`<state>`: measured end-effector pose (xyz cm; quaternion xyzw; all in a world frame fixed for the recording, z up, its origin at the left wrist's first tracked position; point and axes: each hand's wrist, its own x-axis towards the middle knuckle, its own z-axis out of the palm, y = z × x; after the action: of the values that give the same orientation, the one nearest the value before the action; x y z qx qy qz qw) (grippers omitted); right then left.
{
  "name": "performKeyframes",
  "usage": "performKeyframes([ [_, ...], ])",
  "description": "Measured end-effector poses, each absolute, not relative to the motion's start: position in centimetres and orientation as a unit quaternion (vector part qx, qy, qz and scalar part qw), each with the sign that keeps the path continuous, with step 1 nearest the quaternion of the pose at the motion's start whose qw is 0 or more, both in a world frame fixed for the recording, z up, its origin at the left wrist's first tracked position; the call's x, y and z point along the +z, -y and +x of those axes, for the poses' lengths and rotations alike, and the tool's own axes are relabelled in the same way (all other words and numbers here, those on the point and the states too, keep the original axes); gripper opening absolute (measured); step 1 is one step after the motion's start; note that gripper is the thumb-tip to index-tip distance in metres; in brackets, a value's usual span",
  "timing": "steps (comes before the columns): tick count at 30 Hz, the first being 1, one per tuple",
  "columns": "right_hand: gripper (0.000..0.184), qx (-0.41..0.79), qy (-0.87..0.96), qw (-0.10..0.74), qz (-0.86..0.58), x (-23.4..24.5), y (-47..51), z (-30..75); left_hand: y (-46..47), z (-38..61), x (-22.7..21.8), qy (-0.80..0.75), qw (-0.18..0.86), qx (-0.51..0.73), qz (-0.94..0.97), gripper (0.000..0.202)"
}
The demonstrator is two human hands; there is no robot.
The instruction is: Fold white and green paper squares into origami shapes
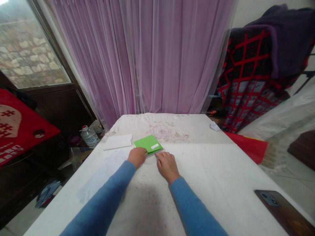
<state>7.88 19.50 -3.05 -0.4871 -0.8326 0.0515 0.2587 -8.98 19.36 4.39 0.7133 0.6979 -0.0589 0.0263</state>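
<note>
Left hand (137,156) and right hand (167,166) just lying loose, nothing gripped, right up against a green booklet (148,144) on a white table (209,170).

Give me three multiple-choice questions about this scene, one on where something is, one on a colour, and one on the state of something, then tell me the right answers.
1. Where is the white sheet of paper relative to the small booklet?
A) To its left
B) Stacked on top of it
C) Down on the floor

2. What colour is the booklet's cover?
A) Red
B) Blue
C) Green

3. How does the phone lie?
A) Propped upright
B) Flat, back up
C) Held in a hand

Answers:
1: A, the sheet lies on the table just left of the booklet.
2: C, bright green shows around its small white label, just beyond the left hand and right hand.
3: B, its camera lenses face up at the table's near right.
</note>
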Motion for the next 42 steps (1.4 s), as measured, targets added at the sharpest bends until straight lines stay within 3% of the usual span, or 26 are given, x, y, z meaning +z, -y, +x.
performKeyframes([
  [11,0.035,0.038,0.839,0.254,-0.479,-3.1,-19.7,7.7,-19.7,-10.2,5.3,-0.704,0.056,-0.029,0.707,0.026],
  [20,0.036,0.024,0.841,0.251,-0.479,-3.4,-19.7,7.7,-19.4,-9.0,3.5,-0.763,0.032,0.015,0.645,0.028],
  [27,0.035,0.037,0.843,0.247,-0.476,-3.1,-19.6,7.6,-19.9,-10.2,4.3,-0.767,0.078,0.028,0.636,0.02],
  [36,0.034,-0.023,0.881,0.122,-0.457,-0.7,-20.8,5.9,-19.6,-9.8,4.8,-0.769,0.07,0.037,0.634,0.022],
  [42,0.026,-0.034,0.902,0.096,-0.419,0.3,-22.2,5.1,-19.5,-9.8,5.0,-0.773,0.054,0.051,0.63,0.022],
])
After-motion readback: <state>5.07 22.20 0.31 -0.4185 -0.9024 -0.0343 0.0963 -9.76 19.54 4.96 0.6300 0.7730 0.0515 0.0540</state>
